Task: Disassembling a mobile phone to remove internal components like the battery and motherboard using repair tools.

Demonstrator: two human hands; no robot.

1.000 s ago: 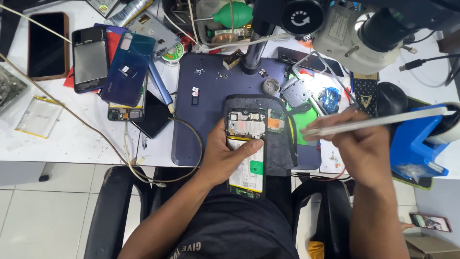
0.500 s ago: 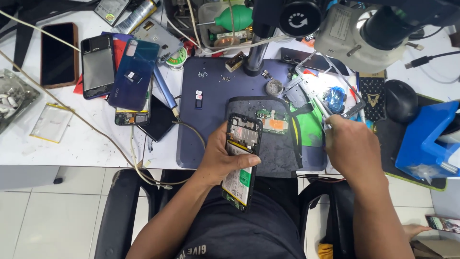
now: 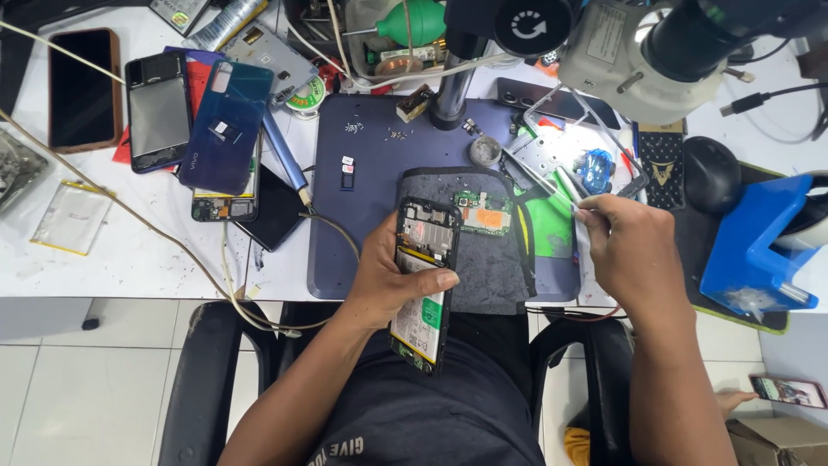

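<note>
Dark blue rubber work mat (image 3: 362,185) as landmark, largest first. Off its near edge: opened black phone with bare battery (image 3: 423,289), grasped in left hand (image 3: 392,276), half over the lap; a slip risks a drop. On its right side: right hand (image 3: 634,250) pinching thin metal tweezers (image 3: 543,179); possible scratch on 1 loose green circuit board (image 3: 485,213), mid-mat.

Dark phone screen (image 3: 84,86) far left (orange case), small lit phone screen (image 3: 789,390) lower right
</note>
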